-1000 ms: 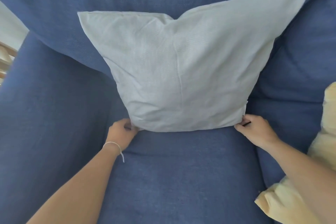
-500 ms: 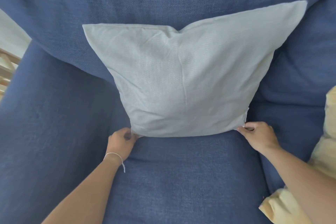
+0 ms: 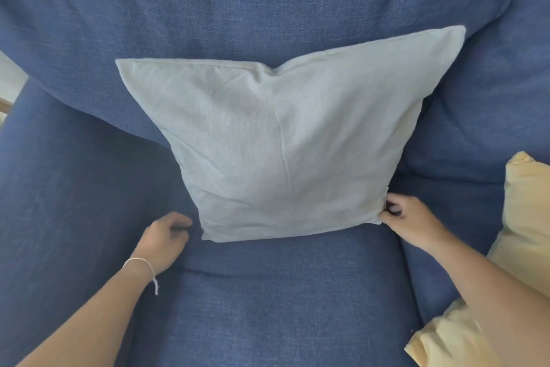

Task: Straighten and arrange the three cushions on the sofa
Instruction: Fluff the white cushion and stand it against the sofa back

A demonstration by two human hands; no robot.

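A blue fabric sofa (image 3: 268,307) fills almost the whole view, its backrest rising at the top and a broad armrest running down the left side. Two cushions show: one pale grey cushion (image 3: 279,152) and one yellow cushion (image 3: 523,217). The grey one stands on the seat and leans against the backrest, its top edge dipping in the middle and its upper right corner standing higher than the left. The yellow one lies at the right edge, partly cut off by the frame and partly hidden behind the right forearm. A sliver of pale floor or wall and a bit of wood show at the far left edge. Two bare hands reach in from below. The right hand (image 3: 407,217) pinches the grey cushion's lower right corner between curled fingers. The left hand (image 3: 165,235), a thin white bracelet (image 3: 143,262) on its wrist, is loosely curled just beside the lower left corner, apart from the fabric and holding nothing.
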